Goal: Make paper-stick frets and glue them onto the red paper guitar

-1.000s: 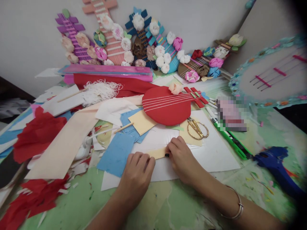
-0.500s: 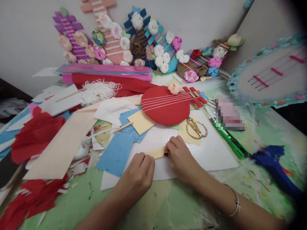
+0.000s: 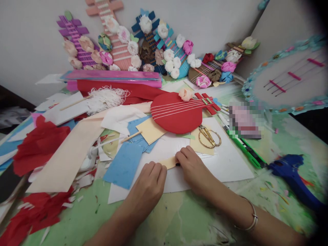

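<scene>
A narrow strip of pale yellow paper (image 3: 169, 163) stretches between my two hands, low over a white sheet (image 3: 217, 164). My left hand (image 3: 151, 181) is closed on its left end, and my right hand (image 3: 188, 167) pinches the right end; the fingers hide both ends. Just beyond lies a red lute-shaped craft piece (image 3: 176, 118) with white strings and a peach paper flower (image 3: 186, 94). Gold-handled scissors (image 3: 210, 137) rest to its lower right. Left of my hands are blue paper (image 3: 124, 165), a yellow paper square (image 3: 150, 130) and a thin wooden stick (image 3: 131, 136).
On the right are a green utility knife (image 3: 248, 153), a blue glue gun (image 3: 289, 174) and a pixelated object (image 3: 246, 120). Red crepe paper (image 3: 39, 145), a peach strip (image 3: 64, 153) and white string (image 3: 107, 99) crowd the left. Flowered craft instruments (image 3: 120, 51) lean on the wall.
My left hand has shifted slightly right, so a little less of the yellow strip shows between my hands. My right hand has hardly moved, and both still hold the strip.
</scene>
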A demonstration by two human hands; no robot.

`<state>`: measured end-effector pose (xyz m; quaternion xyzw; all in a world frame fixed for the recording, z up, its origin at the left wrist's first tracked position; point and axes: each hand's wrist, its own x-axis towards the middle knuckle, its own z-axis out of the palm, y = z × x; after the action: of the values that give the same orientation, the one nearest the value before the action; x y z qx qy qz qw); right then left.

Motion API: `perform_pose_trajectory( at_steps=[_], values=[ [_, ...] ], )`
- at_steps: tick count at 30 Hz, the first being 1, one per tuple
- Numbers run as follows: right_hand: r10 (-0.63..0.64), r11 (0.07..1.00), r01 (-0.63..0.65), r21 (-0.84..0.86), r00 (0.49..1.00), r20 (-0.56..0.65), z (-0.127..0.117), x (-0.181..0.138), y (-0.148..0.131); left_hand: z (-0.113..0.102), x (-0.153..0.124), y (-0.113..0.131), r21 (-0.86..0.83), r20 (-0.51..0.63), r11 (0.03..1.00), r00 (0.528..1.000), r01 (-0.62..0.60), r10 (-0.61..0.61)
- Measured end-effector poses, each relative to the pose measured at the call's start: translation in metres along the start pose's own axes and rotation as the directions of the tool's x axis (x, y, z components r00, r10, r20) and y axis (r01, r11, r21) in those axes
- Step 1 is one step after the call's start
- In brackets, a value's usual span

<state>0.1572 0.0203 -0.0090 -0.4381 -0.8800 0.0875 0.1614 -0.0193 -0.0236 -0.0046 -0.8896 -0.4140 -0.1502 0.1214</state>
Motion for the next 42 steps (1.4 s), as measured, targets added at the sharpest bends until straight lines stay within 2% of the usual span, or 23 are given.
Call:
perform_pose_trajectory(
  at_steps=[4,6,12,16,20,24,27,31,35,37,40,42],
  values=[
    [0.004,1.000,-0.004,0.016,0.999,0.039,-0.001,0.001,0.004,0.004,0.000,-0.003,-0.130,0.049,0.990,0.998,0.052,-0.046],
    [-0.014,1.000,0.013,0.009,0.999,0.039,-0.002,0.001,0.005,0.007,0.000,-0.005,-0.217,0.068,0.969,0.992,0.119,-0.107],
    [0.004,1.000,-0.004,0.019,1.000,0.019,-0.005,0.003,0.001,0.005,0.005,-0.008,-0.446,0.082,0.840,0.949,0.309,-0.306],
    [0.029,0.999,-0.029,0.015,1.000,-0.001,-0.005,0.004,-0.001,0.004,0.007,-0.005,-0.418,0.162,0.821,0.922,0.388,-0.352],
    [0.009,1.000,-0.009,0.007,1.000,-0.013,-0.004,0.004,-0.002,0.005,0.011,-0.001,-0.345,0.155,0.836,0.905,0.426,-0.397],
    [0.019,1.000,-0.019,0.008,1.000,-0.019,-0.003,0.004,-0.002,0.001,0.017,0.001,-0.352,0.166,0.815,0.888,0.459,-0.429],
    [0.020,1.000,-0.020,0.023,1.000,-0.014,-0.001,0.004,-0.001,-0.003,0.018,0.001,-0.413,0.131,0.819,0.916,0.399,-0.380],
    [0.017,0.999,-0.017,0.036,1.000,-0.022,0.001,0.005,0.000,-0.002,0.017,0.002,-0.434,0.062,0.870,0.971,0.233,-0.229],
    [0.019,1.000,-0.018,0.018,0.999,-0.035,0.000,0.005,-0.001,0.004,0.015,0.000,-0.411,-0.013,0.892,0.978,0.186,-0.210],
    [0.015,1.000,-0.014,0.007,0.999,-0.035,-0.002,0.005,-0.002,0.005,0.015,-0.001,-0.363,-0.011,0.920,0.987,0.148,-0.163],
    [0.020,1.000,-0.020,-0.003,0.999,-0.035,-0.004,0.004,-0.004,0.004,0.016,-0.001,-0.222,0.018,0.975,1.000,0.015,-0.012],
    [0.019,1.000,-0.019,0.002,0.999,-0.044,-0.004,0.002,-0.004,0.003,0.018,0.000,-0.146,0.026,0.988,0.999,-0.040,0.044]
  ],
)
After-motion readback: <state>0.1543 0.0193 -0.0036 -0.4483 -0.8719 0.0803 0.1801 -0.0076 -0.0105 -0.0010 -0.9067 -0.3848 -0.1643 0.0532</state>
